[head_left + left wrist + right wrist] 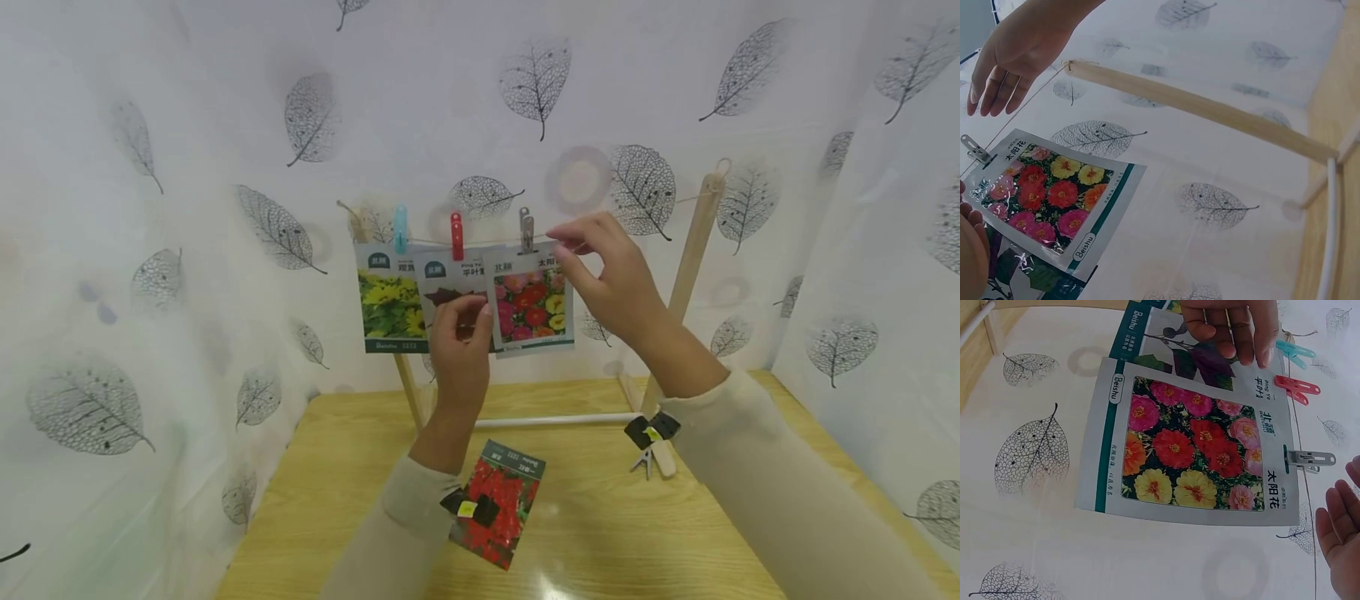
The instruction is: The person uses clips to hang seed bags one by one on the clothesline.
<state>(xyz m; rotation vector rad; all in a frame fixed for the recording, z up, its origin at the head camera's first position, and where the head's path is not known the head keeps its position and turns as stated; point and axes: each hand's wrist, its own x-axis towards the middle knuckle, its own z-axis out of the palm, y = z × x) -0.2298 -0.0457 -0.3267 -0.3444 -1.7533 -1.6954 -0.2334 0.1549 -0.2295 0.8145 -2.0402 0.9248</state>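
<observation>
Three flower seed packets hang side by side from a thin string (pixel 690 198). A light-blue clothespin (pixel 401 229) holds the yellow-flower packet (pixel 392 304), a red clothespin (pixel 457 237) the dark-leaf packet (pixel 442 279), and a grey clothespin (pixel 527 232) the red-and-pink-flower packet (pixel 531 310). My left hand (pixel 459 358) is in front of the dark-leaf packet, fingers loosely bent, gripping nothing. My right hand (pixel 618 275) is by the string at the right packet's top corner. In the right wrist view the right hand (pixel 1342 534) appears apart from packet and clip, its fingers relaxed.
Wooden posts (pixel 686 258) carry the string, with a white rod (pixel 558 419) low between them. A red-flower packet (pixel 506 500) lies on the wooden table (pixel 600 517), partly behind the left wrist. A grey clothespin (pixel 642 463) lies near the right post's foot. Leaf-print sheeting surrounds the table.
</observation>
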